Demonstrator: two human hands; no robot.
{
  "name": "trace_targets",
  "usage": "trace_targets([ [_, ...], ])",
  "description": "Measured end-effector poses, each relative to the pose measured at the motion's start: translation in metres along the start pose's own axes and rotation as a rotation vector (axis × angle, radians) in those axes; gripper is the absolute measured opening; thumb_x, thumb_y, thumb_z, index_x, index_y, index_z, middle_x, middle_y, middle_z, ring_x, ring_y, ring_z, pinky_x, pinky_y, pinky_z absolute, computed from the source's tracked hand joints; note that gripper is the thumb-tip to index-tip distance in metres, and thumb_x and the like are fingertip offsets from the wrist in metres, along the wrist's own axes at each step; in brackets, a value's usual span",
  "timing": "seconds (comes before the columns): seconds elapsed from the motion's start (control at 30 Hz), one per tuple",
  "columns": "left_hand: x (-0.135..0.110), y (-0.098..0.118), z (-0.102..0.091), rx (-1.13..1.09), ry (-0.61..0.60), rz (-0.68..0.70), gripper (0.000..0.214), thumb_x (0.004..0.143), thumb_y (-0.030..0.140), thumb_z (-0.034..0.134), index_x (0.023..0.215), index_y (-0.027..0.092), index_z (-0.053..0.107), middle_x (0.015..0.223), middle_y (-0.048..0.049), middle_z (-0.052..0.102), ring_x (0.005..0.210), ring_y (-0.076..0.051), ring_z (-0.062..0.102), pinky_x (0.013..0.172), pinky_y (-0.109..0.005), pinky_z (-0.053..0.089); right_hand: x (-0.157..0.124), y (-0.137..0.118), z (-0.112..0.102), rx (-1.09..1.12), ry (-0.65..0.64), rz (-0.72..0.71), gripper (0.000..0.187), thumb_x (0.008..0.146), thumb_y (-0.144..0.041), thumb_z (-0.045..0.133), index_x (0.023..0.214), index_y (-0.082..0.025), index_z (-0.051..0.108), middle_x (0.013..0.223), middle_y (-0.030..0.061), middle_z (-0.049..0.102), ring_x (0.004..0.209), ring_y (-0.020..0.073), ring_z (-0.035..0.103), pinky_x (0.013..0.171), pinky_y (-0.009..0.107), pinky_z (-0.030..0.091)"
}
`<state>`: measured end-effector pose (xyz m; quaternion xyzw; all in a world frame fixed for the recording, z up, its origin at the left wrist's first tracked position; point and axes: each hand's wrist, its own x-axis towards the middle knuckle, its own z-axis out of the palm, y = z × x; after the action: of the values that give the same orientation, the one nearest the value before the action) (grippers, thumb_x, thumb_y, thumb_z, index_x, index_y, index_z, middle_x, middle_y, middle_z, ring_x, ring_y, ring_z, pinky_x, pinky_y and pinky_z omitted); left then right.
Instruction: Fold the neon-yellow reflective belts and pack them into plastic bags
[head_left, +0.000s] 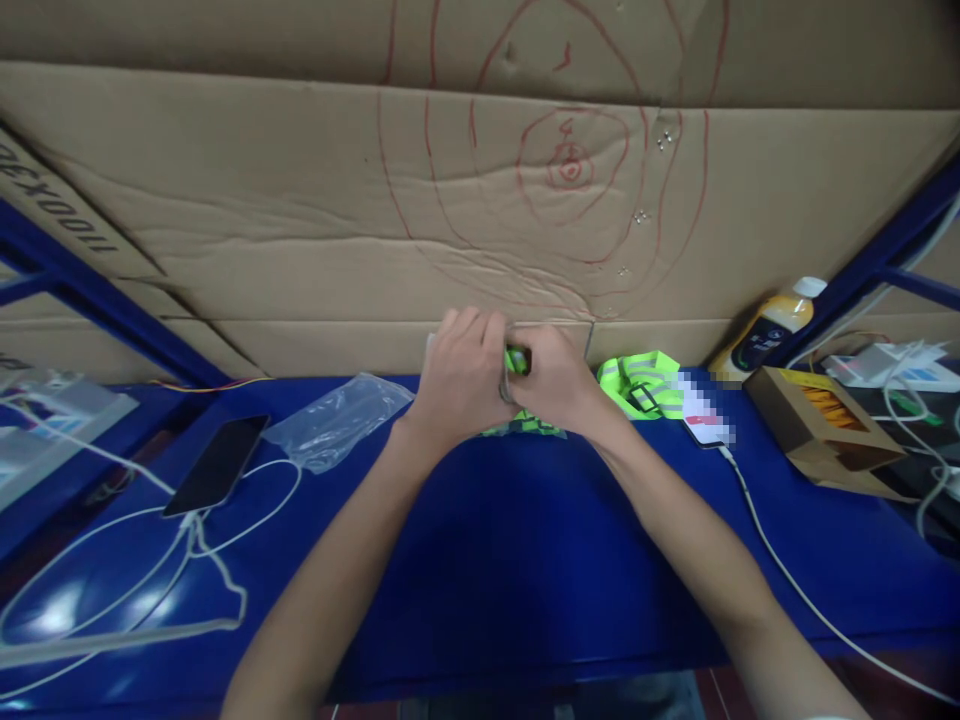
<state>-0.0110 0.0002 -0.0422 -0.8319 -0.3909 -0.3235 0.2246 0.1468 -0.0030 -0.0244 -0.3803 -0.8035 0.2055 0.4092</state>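
Observation:
Both my hands meet at the back of the blue table [487, 560], close to the cardboard wall. My left hand [459, 378] is closed, its fingers curled over a small neon-green piece of fabric [516, 360] with a clear plastic wrap around it. My right hand [553, 380] is closed on the same green piece from the right. A bit of green fabric [525, 428] shows under my hands on the table. A second folded neon-green item with grey reflective strips [639, 385] lies just right of my right hand.
A clear plastic bag [337, 420] and a black phone [217, 465] with a white cable lie at the left. A phone on a cable [705, 415], a juice bottle [765, 335], a brown carton [821, 425] and a power strip [892, 365] are at the right. Cardboard [300, 200] lines the back.

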Motion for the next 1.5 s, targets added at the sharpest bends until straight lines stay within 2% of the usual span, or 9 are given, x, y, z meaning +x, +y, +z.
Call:
trace_targets([
  [0.2,0.000,-0.003,0.005,-0.184,0.071,-0.090,0.049,0.070,0.039,0.077,0.110,0.024,0.054,0.099,-0.0106,0.069,0.092,-0.034,0.064,0.081,-0.046,0.045,0.000,-0.003,-0.022,0.044,-0.135,-0.053,0.006,0.079,-0.015,0.065,0.082,-0.017,0.069,0.082,0.0009,0.068,0.072,0.0143,0.051,0.067,0.030,0.034],
  [0.33,0.000,0.000,0.000,-0.226,0.041,-0.145,0.052,0.070,0.033,0.079,0.115,0.026,0.054,0.104,-0.0104,0.069,0.098,-0.036,0.066,0.083,-0.046,0.047,-0.001,-0.002,-0.033,0.021,-0.070,-0.039,0.012,0.087,-0.022,0.070,0.086,-0.017,0.081,0.080,0.0004,0.073,0.068,0.0121,0.049,0.066,0.029,0.035],
  [0.57,0.002,0.013,-0.002,-0.291,-0.015,-0.113,0.042,0.069,0.020,0.069,0.109,0.022,0.056,0.102,-0.0129,0.070,0.098,-0.036,0.069,0.082,-0.047,0.051,0.003,0.012,-0.013,0.052,-0.212,-0.036,0.029,0.068,-0.002,0.059,0.073,-0.019,0.082,0.081,0.0021,0.077,0.083,0.0188,0.064,0.071,0.029,0.042],
  [0.73,0.005,-0.011,-0.011,-0.652,0.156,-0.229,0.061,0.071,0.026,0.082,0.128,0.024,0.058,0.105,-0.0064,0.075,0.096,-0.027,0.073,0.086,-0.040,0.055,-0.002,-0.001,-0.025,0.246,-0.009,-0.038,0.021,0.095,-0.032,0.069,0.098,-0.021,0.086,0.082,0.0010,0.076,0.063,0.0127,0.053,0.056,0.028,0.035],
  [0.9,0.006,-0.027,-0.028,-1.392,0.247,-0.556,0.045,0.079,0.041,0.078,0.120,0.025,0.068,0.102,-0.0077,0.081,0.093,-0.028,0.077,0.085,-0.042,0.060,0.002,0.001,-0.029,0.348,0.239,0.044,0.037,0.085,-0.053,0.085,0.102,-0.020,0.082,0.103,0.0060,0.081,0.066,0.0119,0.060,0.058,0.028,0.045],
  [1.1,0.009,-0.017,-0.032,-1.606,0.088,-0.608,0.056,0.085,0.062,0.062,0.124,0.022,0.071,0.129,-0.0190,0.078,0.110,-0.040,0.078,0.088,-0.055,0.064,0.011,0.014,0.002,0.719,-0.082,0.059,0.057,0.074,-0.073,0.087,0.093,-0.021,0.074,0.096,0.0039,0.076,0.090,0.0181,0.071,0.083,0.031,0.057],
  [1.2,0.011,-0.014,-0.026,-1.651,0.092,-0.592,0.067,0.093,0.076,0.050,0.124,0.021,0.073,0.125,-0.0193,0.079,0.112,-0.039,0.078,0.089,-0.055,0.065,0.012,0.014,0.005,0.723,0.094,0.046,0.057,0.073,-0.074,0.087,0.084,-0.021,0.070,0.086,0.0012,0.070,0.081,0.0156,0.064,0.076,0.029,0.053],
  [1.3,0.014,-0.009,-0.018,-1.613,0.165,-0.646,0.068,0.088,0.083,0.064,0.110,0.020,0.077,0.107,-0.0142,0.081,0.103,-0.034,0.080,0.083,-0.046,0.067,0.011,0.013,-0.004,0.593,0.380,0.031,0.046,0.076,-0.064,0.088,0.080,-0.021,0.071,0.079,0.0007,0.068,0.074,0.0149,0.060,0.070,0.029,0.049],
  [1.5,0.016,0.006,-0.005,-1.544,0.337,-0.732,0.031,0.087,0.048,0.088,0.091,0.020,0.075,0.086,-0.0051,0.079,0.083,-0.024,0.079,0.069,-0.032,0.064,0.007,0.011,-0.015,0.472,0.460,-0.031,0.026,0.087,-0.046,0.081,0.081,-0.022,0.076,0.084,0.0030,0.074,0.081,0.0176,0.066,0.076,0.031,0.053],
])
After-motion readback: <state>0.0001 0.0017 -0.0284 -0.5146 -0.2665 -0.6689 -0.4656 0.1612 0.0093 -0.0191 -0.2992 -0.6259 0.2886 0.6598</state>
